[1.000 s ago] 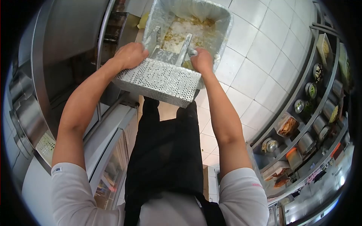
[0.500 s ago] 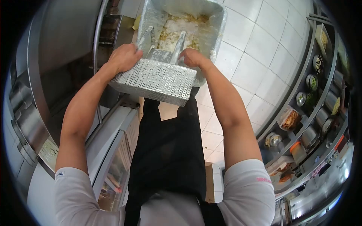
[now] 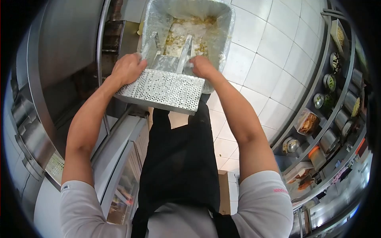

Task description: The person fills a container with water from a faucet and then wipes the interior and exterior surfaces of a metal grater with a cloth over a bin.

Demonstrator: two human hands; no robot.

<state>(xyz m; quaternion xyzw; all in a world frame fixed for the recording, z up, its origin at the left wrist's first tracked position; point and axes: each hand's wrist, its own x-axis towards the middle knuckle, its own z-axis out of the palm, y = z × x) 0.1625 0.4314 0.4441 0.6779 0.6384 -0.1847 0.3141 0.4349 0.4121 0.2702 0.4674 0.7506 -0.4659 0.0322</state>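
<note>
A perforated metal box [image 3: 166,87] is held tilted at the near edge of a bin [image 3: 227,35] lined with clear plastic. Two flat metal bars [image 3: 185,53] stick out from its far side over the bin. My left hand [image 3: 129,68] is closed over the box's left end, fingers partly hidden. At the right, my right hand [image 3: 202,66] is closed at the box's far edge, close to one bar; its grip is partly blurred. White powder and yellowish crumbs [image 3: 190,33] lie in the bin.
White floor tiles [image 3: 248,51] stretch to the right of the bin. A steel counter with food containers [image 3: 308,122] curves along the right. Steel equipment with a rail [image 3: 100,51] stands close on the left, above a glass-fronted cabinet [image 3: 123,186].
The box has shifted slightly downward in view and its tilt has changed, showing less of its near side. Both hands have moved a little with it.
</note>
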